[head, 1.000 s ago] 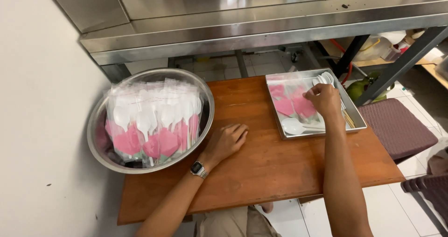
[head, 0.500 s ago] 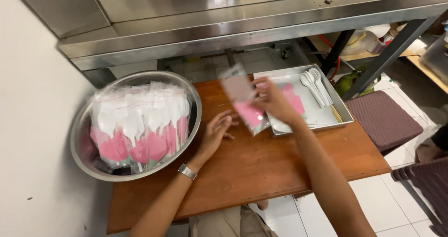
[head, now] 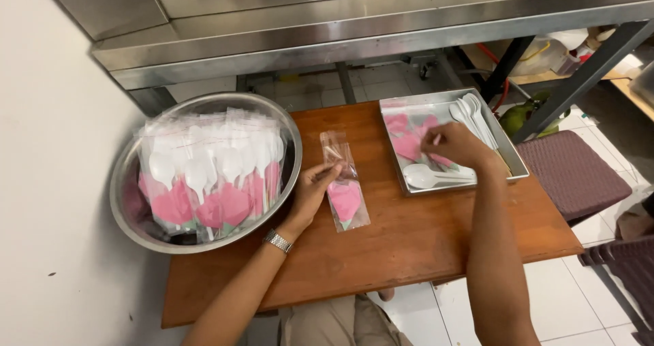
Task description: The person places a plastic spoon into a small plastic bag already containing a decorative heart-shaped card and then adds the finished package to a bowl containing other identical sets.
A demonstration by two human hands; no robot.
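Note:
A clear plastic sleeve (head: 344, 182) with a pink folded napkin inside lies flat on the wooden table (head: 409, 244). My left hand (head: 313, 189) pinches the sleeve's left edge near its open top. My right hand (head: 456, 145) reaches into the metal tray (head: 514, 162), with its fingers closing over the white plastic spoons (head: 436, 177) and pink napkins (head: 409, 142) there. Whether it grips anything I cannot tell.
A large steel bowl (head: 133, 182) at the left holds several packed sleeves with white spoons and pink napkins. A steel counter (head: 354, 19) overhangs the table's far edge. A brown cushioned stool (head: 572, 172) stands to the right on the tiled floor.
My right hand carried a sleeve from the tray toward the middle, left it on the table, and went back to the tray. My left hand moved onto the sleeve.

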